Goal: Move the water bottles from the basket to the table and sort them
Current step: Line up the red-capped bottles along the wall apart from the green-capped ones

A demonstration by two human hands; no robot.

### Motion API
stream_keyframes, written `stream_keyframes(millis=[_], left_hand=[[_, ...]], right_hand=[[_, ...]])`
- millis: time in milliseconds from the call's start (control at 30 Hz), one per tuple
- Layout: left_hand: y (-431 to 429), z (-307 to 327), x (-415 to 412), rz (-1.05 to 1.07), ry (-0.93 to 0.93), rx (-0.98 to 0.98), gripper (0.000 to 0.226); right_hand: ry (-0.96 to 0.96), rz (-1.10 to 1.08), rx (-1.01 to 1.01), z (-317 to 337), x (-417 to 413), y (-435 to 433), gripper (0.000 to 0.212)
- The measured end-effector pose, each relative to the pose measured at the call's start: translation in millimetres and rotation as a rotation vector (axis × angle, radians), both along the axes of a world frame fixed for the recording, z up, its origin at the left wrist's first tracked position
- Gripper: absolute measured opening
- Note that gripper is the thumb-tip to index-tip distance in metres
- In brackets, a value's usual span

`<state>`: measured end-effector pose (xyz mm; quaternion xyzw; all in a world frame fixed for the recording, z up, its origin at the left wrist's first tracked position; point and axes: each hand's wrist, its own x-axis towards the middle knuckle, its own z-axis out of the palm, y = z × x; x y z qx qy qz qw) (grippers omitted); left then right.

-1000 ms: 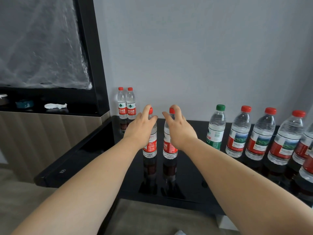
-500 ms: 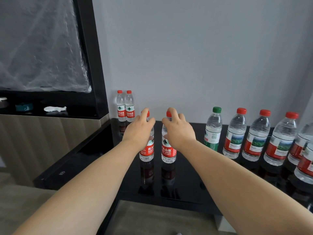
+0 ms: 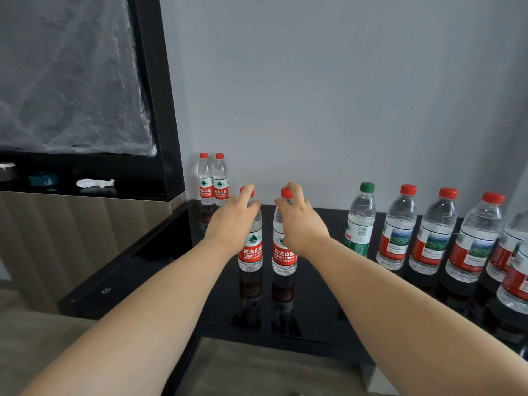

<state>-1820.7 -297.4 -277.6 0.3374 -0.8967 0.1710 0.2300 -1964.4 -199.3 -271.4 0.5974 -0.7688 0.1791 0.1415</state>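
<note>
Left hand [image 3: 231, 224]: fingers curled round the shoulder of the left bottle [image 3: 251, 254].
Left bottle: upright on the black table [image 3: 314, 310], label at the hand's 5 o'clock; looks full, so weighty, thin-walled, slick; neck likely stiffest.
Right bottle [image 3: 284, 257]: upright just beside, label at its hand's 7 o'clock.
Right hand [image 3: 303, 224]: wrapped round its shoulder.

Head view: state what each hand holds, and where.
Left hand grips one clear red-capped plastic water bottle by its shoulder; right hand grips the matching bottle beside it likewise.
</note>
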Motion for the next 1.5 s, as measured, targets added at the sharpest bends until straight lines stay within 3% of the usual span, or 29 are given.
stream_keyframes(millis=[200, 533, 867, 1500], left_hand=[[0.0, -1.0, -2.2, -0.02, 0.048, 0.081, 0.065], [-6.7, -7.8, -3.9, -0.04, 0.071, 0.104, 0.065], [-9.9, -8.5, -5.8, -0.058, 0.102, 0.098, 0.076], [-47.3, -15.8, -18.8, -0.05, 0.12, 0.077, 0.072]], right_hand=[[-0.084, 0.011, -0.057, -5.9, -0.1, -7.5, 0.067], [0.008, -0.01, -0.037, -7.6, -1.5, -9.3, 0.089], [-0.038, -0.007, -0.065, -20.0, -1.4, -15.4, 0.092], [-0.038, 0.004, -0.124, -27.3, -6.1, -60.6, 0.096]])
